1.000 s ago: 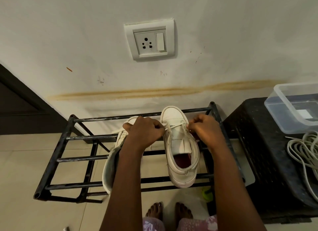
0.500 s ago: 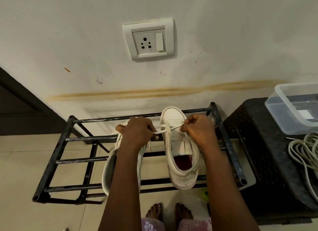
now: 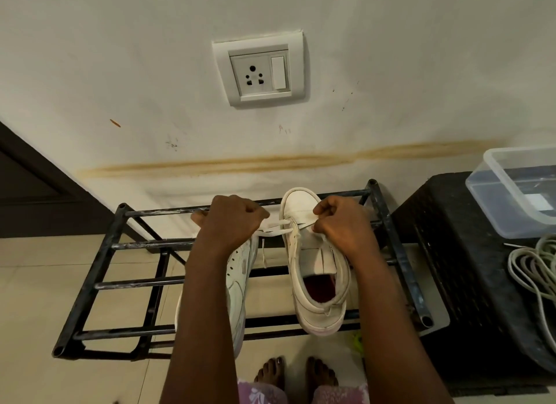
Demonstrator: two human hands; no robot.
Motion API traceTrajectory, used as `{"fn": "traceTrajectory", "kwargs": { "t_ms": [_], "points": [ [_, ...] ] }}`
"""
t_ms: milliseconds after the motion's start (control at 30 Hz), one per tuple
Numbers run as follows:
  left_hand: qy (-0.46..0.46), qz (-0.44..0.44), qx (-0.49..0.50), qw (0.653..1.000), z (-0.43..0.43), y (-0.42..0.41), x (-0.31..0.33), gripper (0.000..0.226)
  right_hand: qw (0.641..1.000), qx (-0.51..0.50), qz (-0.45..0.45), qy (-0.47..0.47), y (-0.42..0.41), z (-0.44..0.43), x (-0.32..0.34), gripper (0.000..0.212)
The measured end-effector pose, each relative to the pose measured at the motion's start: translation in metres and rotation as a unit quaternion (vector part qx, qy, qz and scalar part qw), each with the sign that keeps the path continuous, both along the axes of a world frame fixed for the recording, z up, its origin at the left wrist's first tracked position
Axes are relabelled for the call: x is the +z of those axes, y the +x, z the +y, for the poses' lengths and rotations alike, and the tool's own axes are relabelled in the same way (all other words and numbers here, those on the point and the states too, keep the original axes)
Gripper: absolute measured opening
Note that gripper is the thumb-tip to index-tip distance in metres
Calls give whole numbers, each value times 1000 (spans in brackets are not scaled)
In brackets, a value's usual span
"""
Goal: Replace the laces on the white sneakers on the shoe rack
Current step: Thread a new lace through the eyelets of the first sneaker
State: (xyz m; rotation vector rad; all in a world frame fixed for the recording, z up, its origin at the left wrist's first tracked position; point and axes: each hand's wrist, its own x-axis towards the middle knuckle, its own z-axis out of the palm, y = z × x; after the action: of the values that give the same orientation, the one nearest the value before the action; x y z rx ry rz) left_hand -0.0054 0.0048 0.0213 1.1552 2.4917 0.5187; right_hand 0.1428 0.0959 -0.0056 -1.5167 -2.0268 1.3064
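As the left hand [image 3: 231, 221] and right hand [image 3: 341, 224] pinch the lace [image 3: 278, 231] at the toe of the centre sneaker [image 3: 316, 301], lacing looks barely begun; next, even both ends.

Open rack [image 3: 135, 283] left; black stand [image 3: 469, 253] right

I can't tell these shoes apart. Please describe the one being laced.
Below the wall socket stands a black metal shoe rack. Of the two white sneakers on it, take the right sneaker. It sits upright with a lace through it and red lining showing, while the left sneaker lies tipped on its side.
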Motion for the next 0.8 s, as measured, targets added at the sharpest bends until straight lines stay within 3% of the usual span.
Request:
{"fn": "traceTrajectory", "kwargs": {
  "t_ms": [267,367,800],
  "points": [
    [-75,54,-64,994,16,12,-20,21,993,53,-78,65,-9,-1,3,27],
    [-67,71,-55,994,17,12,-19,18,995,27,-83,56,-10,-1,1,27],
    [-89,31,-61,994,13,4,-27,33,996,-37,-74,36,-16,0,-8,26]
  ]
}}
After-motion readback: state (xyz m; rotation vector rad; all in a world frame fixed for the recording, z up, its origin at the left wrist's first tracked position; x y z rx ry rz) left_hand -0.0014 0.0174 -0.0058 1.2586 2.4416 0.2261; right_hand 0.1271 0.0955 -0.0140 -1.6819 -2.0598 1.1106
